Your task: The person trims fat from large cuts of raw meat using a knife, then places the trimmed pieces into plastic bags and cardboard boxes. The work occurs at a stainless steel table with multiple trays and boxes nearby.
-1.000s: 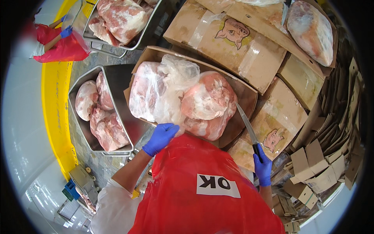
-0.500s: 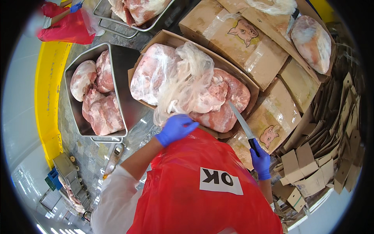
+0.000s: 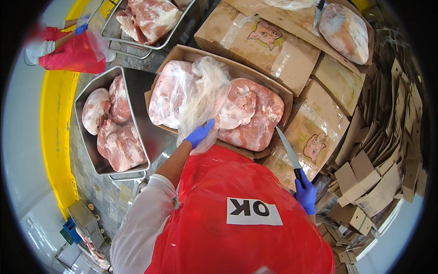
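My left hand [image 3: 199, 134], in a thin blue glove, pinches a bunch of clear plastic film [image 3: 203, 98]; thumb and fingers are closed together on the crinkled sheet, which rises loose and cloudy toward twelve o'clock. The film drapes over two big slabs of raw meat [image 3: 248, 114], pale pink with white fat and a frosty, glazed skin, lying side by side in an open brown cardboard box [image 3: 182, 54] straight ahead of me.

My right hand [image 3: 305, 195], gloved blue too, is wrapped in a fist around the dark handle of a knife [image 3: 288, 150]. Its narrow steel blade points up toward eleven o'clock, the tip just beside the box's near right corner and clear of the meat.

At nine o'clock stands a rectangular steel tray [image 3: 137, 132], smooth and dull grey, holding rounded lumps of the same meat. A second steel tray [image 3: 150, 44] with more meat sits at eleven o'clock. At one o'clock lie sealed cardboard cartons [image 3: 273, 55] with glossy tape, one bearing a wrapped slab [image 3: 344, 32]. A heap of flattened cardboard [image 3: 378, 150] fans out at three o'clock. My shiny red plastic apron [image 3: 219, 242] hides the near edge of the box. Far off at ten o'clock another person in red [image 3: 68, 50] stands by a yellow kerb [image 3: 54, 137].
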`<action>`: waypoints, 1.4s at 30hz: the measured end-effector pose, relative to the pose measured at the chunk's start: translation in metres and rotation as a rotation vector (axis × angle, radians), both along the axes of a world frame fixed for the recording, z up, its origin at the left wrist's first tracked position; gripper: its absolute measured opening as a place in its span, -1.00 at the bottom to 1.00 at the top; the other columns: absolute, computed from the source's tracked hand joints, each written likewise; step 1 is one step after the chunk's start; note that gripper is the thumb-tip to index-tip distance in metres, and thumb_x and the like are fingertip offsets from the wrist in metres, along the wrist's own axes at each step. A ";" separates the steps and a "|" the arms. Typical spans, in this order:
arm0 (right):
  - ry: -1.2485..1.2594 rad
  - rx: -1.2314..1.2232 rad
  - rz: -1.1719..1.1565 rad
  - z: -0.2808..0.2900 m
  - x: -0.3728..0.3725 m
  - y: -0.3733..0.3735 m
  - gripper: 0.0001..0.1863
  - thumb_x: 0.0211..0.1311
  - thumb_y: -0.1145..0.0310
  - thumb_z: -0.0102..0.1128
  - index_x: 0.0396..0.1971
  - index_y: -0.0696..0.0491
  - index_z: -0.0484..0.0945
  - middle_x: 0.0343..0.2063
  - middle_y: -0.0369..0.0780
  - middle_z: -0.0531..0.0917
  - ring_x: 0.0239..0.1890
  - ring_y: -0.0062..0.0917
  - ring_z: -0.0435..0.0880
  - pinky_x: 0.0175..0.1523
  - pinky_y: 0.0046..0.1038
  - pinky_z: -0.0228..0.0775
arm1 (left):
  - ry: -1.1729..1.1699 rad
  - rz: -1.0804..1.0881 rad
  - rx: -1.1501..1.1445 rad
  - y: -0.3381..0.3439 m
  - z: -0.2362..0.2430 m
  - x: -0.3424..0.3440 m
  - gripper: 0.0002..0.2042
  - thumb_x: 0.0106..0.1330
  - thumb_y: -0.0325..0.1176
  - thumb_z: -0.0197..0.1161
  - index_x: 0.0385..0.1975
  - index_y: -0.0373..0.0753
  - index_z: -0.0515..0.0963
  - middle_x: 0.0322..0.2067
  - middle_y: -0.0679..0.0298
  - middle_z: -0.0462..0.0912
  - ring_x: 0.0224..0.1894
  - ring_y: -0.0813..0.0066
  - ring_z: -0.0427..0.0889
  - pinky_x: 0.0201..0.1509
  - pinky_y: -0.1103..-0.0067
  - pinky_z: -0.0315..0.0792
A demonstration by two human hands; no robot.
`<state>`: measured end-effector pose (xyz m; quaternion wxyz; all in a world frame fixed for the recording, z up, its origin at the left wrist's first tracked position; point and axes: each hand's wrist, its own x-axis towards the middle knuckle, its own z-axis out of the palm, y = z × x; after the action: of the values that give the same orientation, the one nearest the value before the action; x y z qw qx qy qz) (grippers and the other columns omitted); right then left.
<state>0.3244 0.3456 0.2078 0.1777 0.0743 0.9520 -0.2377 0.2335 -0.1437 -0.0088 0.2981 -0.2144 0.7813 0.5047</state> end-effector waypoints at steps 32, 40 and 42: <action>-0.062 -0.026 -0.092 -0.012 0.014 0.004 -0.43 0.22 0.29 0.41 0.26 -0.17 0.54 -0.43 -0.02 0.68 -0.43 -0.17 0.70 -0.27 -0.26 0.52 | -0.558 0.330 0.500 0.015 -0.005 -0.006 -0.86 0.39 -0.28 0.26 -0.33 -0.20 0.61 -0.44 0.28 0.65 -0.51 0.45 0.57 -0.46 0.50 0.43; -0.007 -0.072 -0.172 -0.021 0.036 0.013 -0.42 0.22 0.29 0.40 0.27 -0.19 0.53 -0.46 -0.05 0.67 -0.45 -0.17 0.70 -0.30 -0.26 0.53 | -0.444 0.274 0.502 0.041 0.089 -0.031 -0.82 0.46 -0.29 0.08 -0.33 -0.21 0.54 -0.51 0.27 0.56 -0.53 0.47 0.52 -0.48 0.50 0.40; 0.019 -0.109 -0.219 -0.023 0.045 0.015 -0.41 0.20 0.30 0.41 0.28 -0.19 0.53 -0.45 -0.04 0.68 -0.44 -0.18 0.71 -0.30 -0.26 0.54 | -0.463 0.167 0.466 0.074 0.156 -0.058 -0.80 0.48 -0.28 0.03 -0.31 -0.23 0.53 -0.53 0.26 0.52 -0.53 0.47 0.50 -0.47 0.52 0.40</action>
<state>0.3694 0.3602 0.1852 0.1456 0.1659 0.9255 -0.3080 0.1758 -0.0694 0.1475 0.4661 -0.3128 0.5362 0.6304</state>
